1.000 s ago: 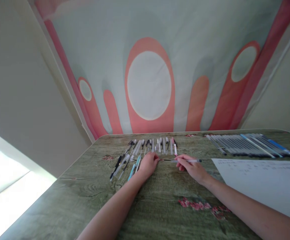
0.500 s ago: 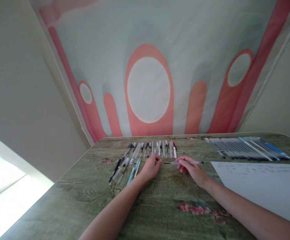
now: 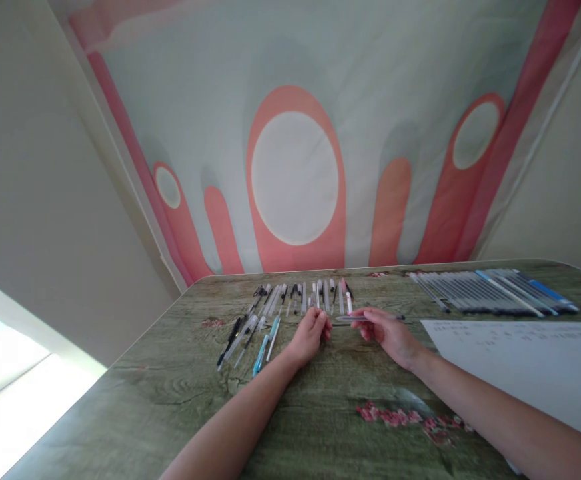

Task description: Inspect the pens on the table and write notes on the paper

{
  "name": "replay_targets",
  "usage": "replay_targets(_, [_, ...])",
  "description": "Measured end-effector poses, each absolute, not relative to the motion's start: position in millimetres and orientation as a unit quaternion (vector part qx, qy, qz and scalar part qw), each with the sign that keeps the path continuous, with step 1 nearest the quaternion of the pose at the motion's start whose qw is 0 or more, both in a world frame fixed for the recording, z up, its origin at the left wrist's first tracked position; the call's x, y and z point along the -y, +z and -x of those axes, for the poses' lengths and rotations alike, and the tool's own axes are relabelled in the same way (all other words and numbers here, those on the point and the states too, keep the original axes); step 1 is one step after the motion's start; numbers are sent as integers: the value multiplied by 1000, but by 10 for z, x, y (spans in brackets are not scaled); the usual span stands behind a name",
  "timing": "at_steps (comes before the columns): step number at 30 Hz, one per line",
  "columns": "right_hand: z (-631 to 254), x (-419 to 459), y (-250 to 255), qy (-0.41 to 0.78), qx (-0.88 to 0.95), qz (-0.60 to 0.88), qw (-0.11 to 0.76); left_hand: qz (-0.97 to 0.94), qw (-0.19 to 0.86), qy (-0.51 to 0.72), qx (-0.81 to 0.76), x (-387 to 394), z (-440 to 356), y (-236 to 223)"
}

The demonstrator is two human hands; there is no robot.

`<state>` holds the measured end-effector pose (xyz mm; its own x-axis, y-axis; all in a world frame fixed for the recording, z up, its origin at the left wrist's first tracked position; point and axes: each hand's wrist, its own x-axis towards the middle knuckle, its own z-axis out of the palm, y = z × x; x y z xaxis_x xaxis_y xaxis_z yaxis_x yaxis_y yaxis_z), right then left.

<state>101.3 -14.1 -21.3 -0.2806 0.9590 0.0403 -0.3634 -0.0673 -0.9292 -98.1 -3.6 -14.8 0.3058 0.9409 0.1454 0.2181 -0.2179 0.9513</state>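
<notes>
In the middle of the table, my left hand (image 3: 312,335) is closed on one end of a thin dark pen refill (image 3: 341,325). My right hand (image 3: 386,335) pinches a clear pen barrel (image 3: 346,318) that lies level and has a dark end sticking out to the right. The refill spans the gap between both hands, just below the barrel's left end. Whether its right end touches my right fingers is too small to tell. Beyond my hands lies a row of pen parts (image 3: 275,300), with caps, clear barrels and refills. A pink-and-white pen (image 3: 349,303) ends that row.
Loose black and clear pen parts (image 3: 233,340) and light-blue pens (image 3: 261,355) lie left of my left hand. At the right are a neat row of pens (image 3: 470,293) and a white sheet with writing (image 3: 515,367). The wood-patterned table (image 3: 170,400) meets a printed backdrop (image 3: 295,260).
My left hand has turned and shifted slightly right, its fingers closing more around the refill. The barrel in my right hand has moved slightly left and up, with the refill now showing below it.
</notes>
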Motion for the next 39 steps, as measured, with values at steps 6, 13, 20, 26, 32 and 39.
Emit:
replay_targets(6, [-984, 187, -151, 623, 490, 339, 508, -677, 437, 398, -439, 47, 966, -154])
replay_targets(13, [-989, 172, -174, 638, 479, 326, 508, -686, 422, 399, -438, 35, 970, -177])
replay_targets(20, [-994, 173, -176, 633, 477, 334, 510, -680, 426, 397, -446, 32, 960, -191])
replay_targets(26, [-990, 174, -161, 629, 483, 338, 506, -681, 431, 400, -437, 28, 966, -198])
replay_targets(32, [-987, 178, -151, 633, 482, 333, 506, -679, 435, 398, -438, 29, 964, -184])
replay_targets(39, [-991, 198, -136, 626, 492, 334, 504, -677, 440, 402, -431, 35, 959, -176])
